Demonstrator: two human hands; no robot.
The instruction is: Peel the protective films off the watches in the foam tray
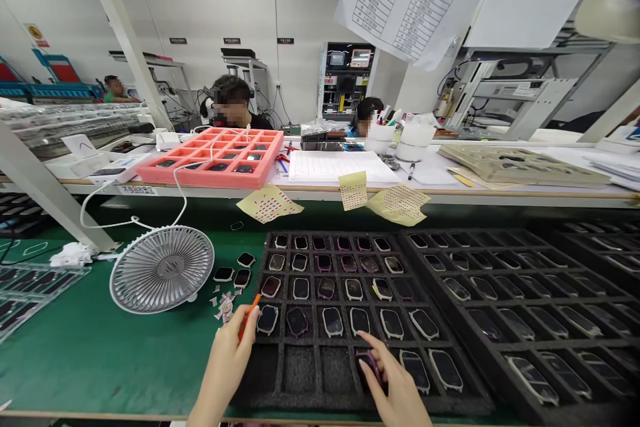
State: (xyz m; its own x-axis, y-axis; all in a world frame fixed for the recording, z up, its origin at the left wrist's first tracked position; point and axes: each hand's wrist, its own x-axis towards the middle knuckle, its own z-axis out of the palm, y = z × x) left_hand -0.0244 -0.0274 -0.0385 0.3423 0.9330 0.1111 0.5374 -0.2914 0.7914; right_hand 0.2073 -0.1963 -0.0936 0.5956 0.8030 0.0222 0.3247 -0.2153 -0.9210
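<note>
My left hand (231, 347) is closed around a slim orange stick-like tool (250, 317); the tool's kind cannot be made out. It is held over the left edge of a black foam tray (303, 370) of smartwatch bodies. Lower right in that tray, my right hand (387, 370) has thumb and fingers curled about a purple-framed smartwatch (367, 361) in a front-row compartment, partly hidden by the fingers. Just beyond the fingers lies a silver-framed watch (359, 321). Several front-row compartments left of my right hand show bare foam.
A second black foam tray (500, 280) of watches adjoins on the right. Left stand a grey fan (163, 270), loose watches (223, 274) and small paper scraps (226, 307) on the green mat. A shelf above bears a pink foam tray (215, 177). Co-workers sit beyond.
</note>
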